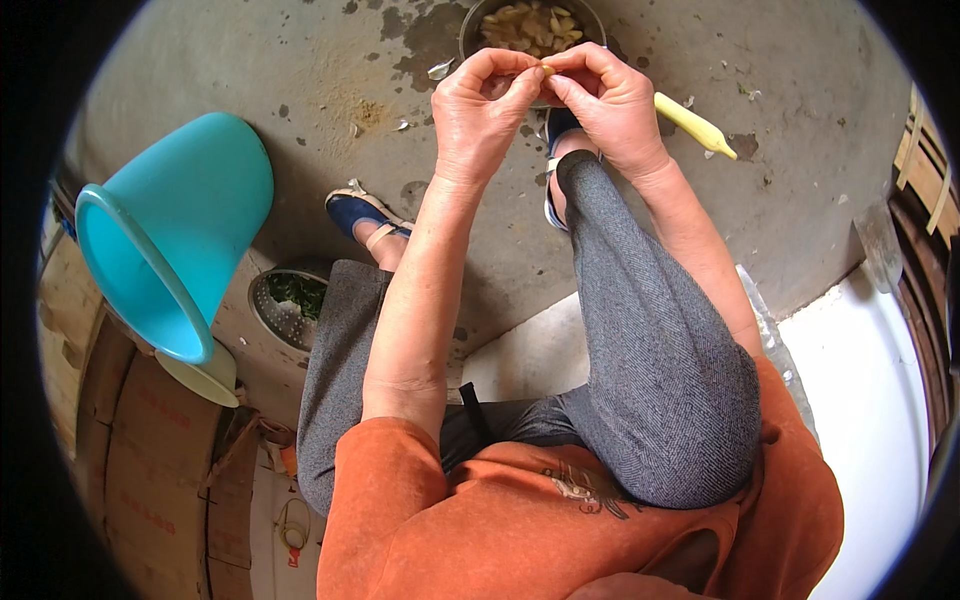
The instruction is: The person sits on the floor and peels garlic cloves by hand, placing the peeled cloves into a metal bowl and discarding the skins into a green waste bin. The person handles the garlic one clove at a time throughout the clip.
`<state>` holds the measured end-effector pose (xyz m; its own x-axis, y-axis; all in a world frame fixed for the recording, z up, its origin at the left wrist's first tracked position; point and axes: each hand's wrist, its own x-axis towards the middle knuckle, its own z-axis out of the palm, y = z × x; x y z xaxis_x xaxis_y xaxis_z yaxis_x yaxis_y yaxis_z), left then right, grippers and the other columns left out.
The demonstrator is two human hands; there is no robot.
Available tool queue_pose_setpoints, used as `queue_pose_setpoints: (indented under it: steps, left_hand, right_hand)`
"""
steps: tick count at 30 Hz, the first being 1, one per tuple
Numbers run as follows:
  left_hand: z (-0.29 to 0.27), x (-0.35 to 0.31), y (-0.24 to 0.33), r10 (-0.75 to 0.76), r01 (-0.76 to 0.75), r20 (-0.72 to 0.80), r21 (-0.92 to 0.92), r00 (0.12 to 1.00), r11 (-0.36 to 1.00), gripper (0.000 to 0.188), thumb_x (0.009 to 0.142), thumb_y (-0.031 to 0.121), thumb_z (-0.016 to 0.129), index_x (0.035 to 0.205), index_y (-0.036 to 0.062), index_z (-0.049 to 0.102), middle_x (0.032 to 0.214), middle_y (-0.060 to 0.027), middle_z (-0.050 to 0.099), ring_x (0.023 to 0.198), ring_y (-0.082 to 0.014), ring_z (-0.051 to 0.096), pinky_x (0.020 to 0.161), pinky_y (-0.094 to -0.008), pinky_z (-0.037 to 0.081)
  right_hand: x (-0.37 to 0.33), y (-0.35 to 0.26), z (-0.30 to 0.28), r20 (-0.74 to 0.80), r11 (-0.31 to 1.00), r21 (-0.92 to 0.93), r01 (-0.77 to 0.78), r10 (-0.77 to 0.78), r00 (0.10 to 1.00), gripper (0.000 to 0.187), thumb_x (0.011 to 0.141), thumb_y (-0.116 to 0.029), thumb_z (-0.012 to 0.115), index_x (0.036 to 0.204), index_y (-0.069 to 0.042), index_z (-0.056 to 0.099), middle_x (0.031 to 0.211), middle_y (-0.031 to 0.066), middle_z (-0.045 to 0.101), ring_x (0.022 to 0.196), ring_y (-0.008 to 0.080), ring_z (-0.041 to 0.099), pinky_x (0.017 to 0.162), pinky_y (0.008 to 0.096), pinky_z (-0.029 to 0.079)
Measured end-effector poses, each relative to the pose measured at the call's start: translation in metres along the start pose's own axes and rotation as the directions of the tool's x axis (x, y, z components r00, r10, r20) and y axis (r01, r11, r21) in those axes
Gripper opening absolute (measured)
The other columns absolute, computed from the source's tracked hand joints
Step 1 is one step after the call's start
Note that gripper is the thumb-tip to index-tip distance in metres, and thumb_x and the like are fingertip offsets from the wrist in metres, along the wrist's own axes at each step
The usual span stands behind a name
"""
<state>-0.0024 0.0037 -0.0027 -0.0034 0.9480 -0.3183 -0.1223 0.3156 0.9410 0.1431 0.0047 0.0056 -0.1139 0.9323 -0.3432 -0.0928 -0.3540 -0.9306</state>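
We are viewing the left grip (522, 73) and right grip (558, 73) narrowly pinching a small yellowish piece (547, 70) between them, a bowl (466, 33) of pale pieces (530, 28) lying just beyond both, and are judging this as likely peeling, the next move calling for steady control.

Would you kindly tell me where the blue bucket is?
In the head view, the blue bucket is on the left side, beside the colander with greens.
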Motion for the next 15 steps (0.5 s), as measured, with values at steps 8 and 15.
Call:
queue_pose_setpoints:
  steps: [8,15]
  left_hand:
    - [0.004,0.001,0.003,0.015,-0.007,-0.04,0.19,0.999,0.982,0.006,0.082,0.005,0.066,0.085,0.0003,0.064,0.076,0.0,0.066,0.07,-0.0028,0.059,0.063,-0.0187,0.05]
    - [0.0,0.0,0.003,-0.238,0.166,-0.055,-0.565,0.97,0.808,0.007,0.088,0.001,0.055,0.094,0.0028,0.057,0.089,-0.0094,0.064,0.076,-0.0119,0.061,0.071,-0.0255,0.052]
  right_hand:
    - [0.001,0.005,-0.006,0.04,0.982,0.169,-0.085,0.079,0.996,0.006,0.085,0.001,0.061,0.091,0.0,0.061,0.086,0.0051,0.066,0.08,0.0124,0.065,0.072,0.0261,0.056]
    - [0.005,0.007,-0.015,0.185,0.717,0.631,-0.297,0.233,0.955,0.015,0.088,-0.005,0.06,0.103,-0.003,0.061,0.097,0.0095,0.065,0.083,0.0155,0.066,0.075,0.0269,0.057]
